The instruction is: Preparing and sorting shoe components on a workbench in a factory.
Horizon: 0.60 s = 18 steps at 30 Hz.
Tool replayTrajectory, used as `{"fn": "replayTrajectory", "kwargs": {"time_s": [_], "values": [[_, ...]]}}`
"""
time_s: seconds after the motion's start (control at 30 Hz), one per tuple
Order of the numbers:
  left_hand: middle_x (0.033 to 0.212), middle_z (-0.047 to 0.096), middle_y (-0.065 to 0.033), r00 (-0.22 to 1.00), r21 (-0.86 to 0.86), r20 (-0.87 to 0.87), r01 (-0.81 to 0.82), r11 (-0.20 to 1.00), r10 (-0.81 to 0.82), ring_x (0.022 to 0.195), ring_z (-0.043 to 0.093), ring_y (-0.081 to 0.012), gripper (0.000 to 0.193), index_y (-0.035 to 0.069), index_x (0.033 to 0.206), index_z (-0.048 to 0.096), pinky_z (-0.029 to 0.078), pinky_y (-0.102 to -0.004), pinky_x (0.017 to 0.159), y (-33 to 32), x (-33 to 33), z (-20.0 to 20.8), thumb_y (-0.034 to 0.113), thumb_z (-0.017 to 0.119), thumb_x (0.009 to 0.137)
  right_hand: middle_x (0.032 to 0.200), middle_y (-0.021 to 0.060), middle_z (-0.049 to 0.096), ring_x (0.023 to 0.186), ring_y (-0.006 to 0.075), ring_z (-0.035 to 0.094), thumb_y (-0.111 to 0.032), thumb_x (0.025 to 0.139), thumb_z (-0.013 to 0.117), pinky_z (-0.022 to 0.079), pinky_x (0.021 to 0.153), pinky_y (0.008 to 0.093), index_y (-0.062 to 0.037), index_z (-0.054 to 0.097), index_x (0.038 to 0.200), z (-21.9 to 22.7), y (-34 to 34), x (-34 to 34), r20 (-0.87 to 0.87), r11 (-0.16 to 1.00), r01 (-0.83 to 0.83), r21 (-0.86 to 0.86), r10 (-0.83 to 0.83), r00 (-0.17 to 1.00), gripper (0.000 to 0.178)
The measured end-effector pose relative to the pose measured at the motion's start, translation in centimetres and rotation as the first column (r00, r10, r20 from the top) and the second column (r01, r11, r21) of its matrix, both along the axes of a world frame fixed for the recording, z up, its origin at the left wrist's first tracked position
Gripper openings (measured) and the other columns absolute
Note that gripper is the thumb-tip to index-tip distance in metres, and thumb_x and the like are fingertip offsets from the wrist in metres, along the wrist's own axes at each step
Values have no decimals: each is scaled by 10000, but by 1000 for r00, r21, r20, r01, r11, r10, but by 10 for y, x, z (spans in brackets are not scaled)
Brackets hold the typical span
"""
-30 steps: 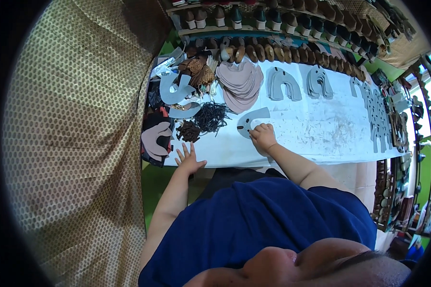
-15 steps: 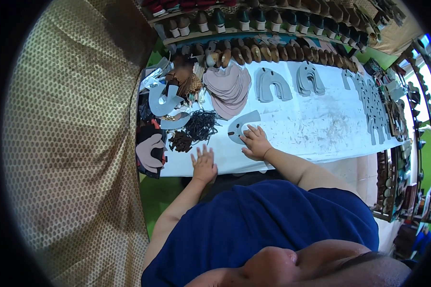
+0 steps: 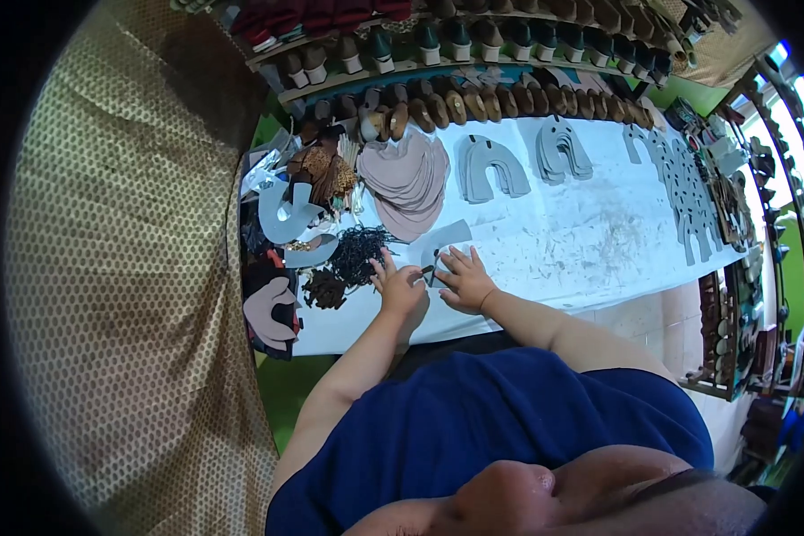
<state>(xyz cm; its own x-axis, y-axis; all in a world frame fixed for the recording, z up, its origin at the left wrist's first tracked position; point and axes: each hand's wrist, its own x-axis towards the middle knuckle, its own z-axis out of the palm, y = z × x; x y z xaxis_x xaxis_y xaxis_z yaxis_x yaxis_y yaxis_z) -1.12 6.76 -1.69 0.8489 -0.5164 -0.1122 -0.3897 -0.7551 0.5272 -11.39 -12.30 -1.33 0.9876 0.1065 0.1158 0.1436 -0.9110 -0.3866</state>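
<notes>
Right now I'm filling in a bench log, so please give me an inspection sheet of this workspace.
Surface: white-covered table, with dark scuffs right of the hands.
Job's things: curved grey piece with dark marks, partly covered by the right fingers; small dark strip near its edge.
Clutter: tangled black strips and a brown heap to the left; pink pieces stacked farther back.
Fingers: left fingers at the small dark strip, grip unclear; right ones spread.
Cables: nothing seen.
Surroundings: patterned curtain at left; rows of shoes beyond the table.
</notes>
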Motion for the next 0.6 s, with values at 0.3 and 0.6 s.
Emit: {"fn": "replayTrajectory", "kwargs": {"time_s": [0.3, 0.6], "values": [[1640, 127, -201, 994, 94, 102, 28, 995, -38, 1486, 0, -503, 213, 207, 866, 779, -2, -719, 1105, -17, 4, 29, 370, 782, 729, 1517, 140, 401, 1468, 339, 259, -427, 865, 632, 134, 1155, 662, -189, 646, 1280, -5, -2, 2, -7, 1000, 10, 20, -10, 1000, 479], [1643, 176, -141, 999, 33, 1, -41, 999, 41, 1495, 3, -476, 178, 190, 851, 805, 23, -731, 1104, -31, 6, 13, 328, 770, 746, 1565, 139, 330, 1492, 348, 199, -445, 905, 559, 119, 1146, 683, -184, 608, 1322, 4, 3, 5, -68, 996, -13, -84, 8, 998, 495]]}}
